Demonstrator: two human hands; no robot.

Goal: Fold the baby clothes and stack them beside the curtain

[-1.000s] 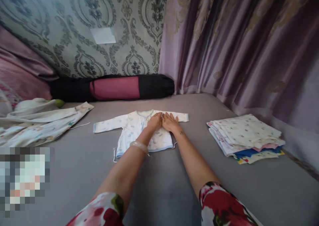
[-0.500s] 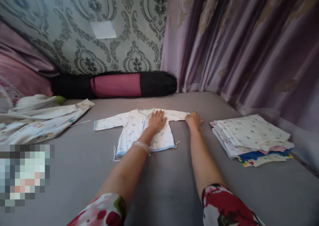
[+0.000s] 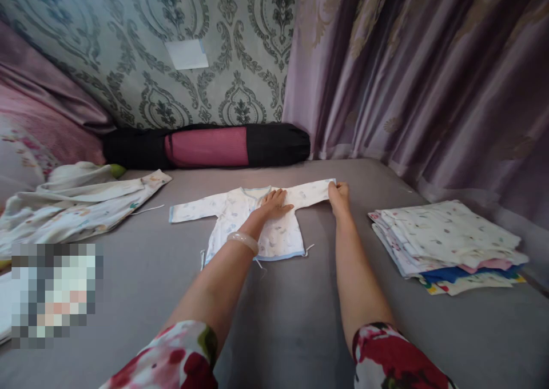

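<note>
A small white baby shirt (image 3: 281, 237) with blue trim, a faint print and thin ties lies spread on the grey bed sheet (image 3: 295, 320). My left hand (image 3: 275, 202) rests flat on its chest, just below the neckline, fingers stretched out. At the end of the shirt's right-hand sleeve, my right hand (image 3: 339, 197) pinches the cuff, drawing the sleeve out straight. The other sleeve (image 3: 195, 207) lies extended to the left. My left forearm covers part of the shirt's lower front.
A stack of folded clothes (image 3: 446, 237) sits on the right. Loose white printed garments (image 3: 86, 200) lie in a heap on the left, near a blurred patch (image 3: 64, 297). Along the patterned wall rests a black and pink rolled bag (image 3: 210, 146). Purple curtains (image 3: 386, 68) hang behind.
My right hand has moved slightly up with the cuff, and the sleeve now angles higher and looks straighter. My left hand stays on the chest. The whole view has shifted a little.
</note>
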